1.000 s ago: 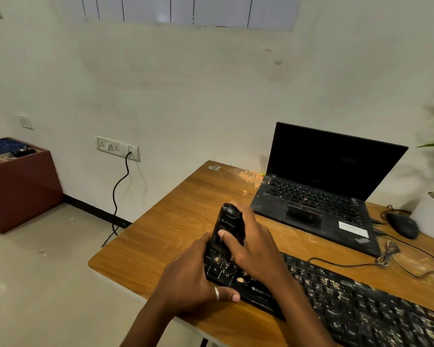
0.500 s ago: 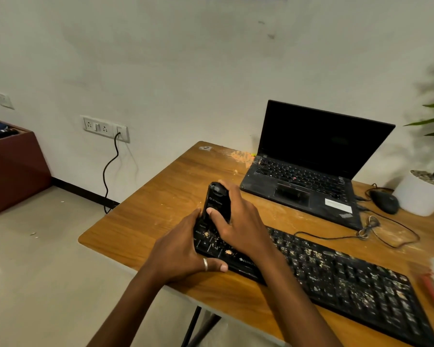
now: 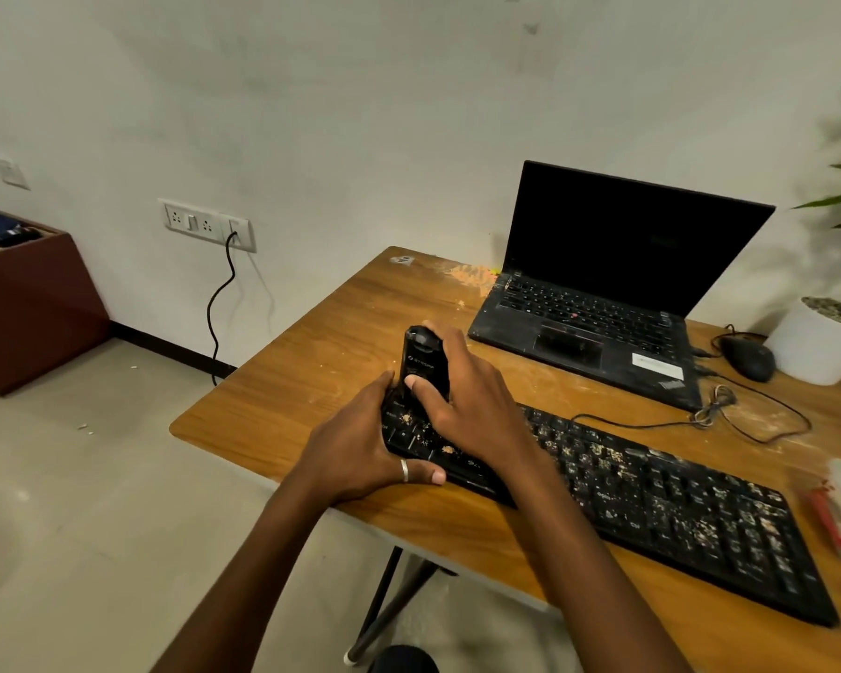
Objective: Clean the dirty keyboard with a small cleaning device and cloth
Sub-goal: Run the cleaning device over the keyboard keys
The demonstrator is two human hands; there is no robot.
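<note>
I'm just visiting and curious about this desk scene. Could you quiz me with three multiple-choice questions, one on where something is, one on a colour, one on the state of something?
1. Where on the keyboard does the small cleaning device stand?
A. at its left end
B. at its middle
C. at its right end

2. What colour is the pot of the plant by the wall?
A. red
B. white
C. black

3. What is the state of the laptop?
A. lid closed
B. open, screen lit
C. open, screen dark

Answers:
1. A: the right hand holds the device upright over the leftmost keys, while the left hand grips that end of the keyboard.
2. B: the pot beside the mouse is plain white.
3. C: the lid is raised and the screen shows only black.
</note>
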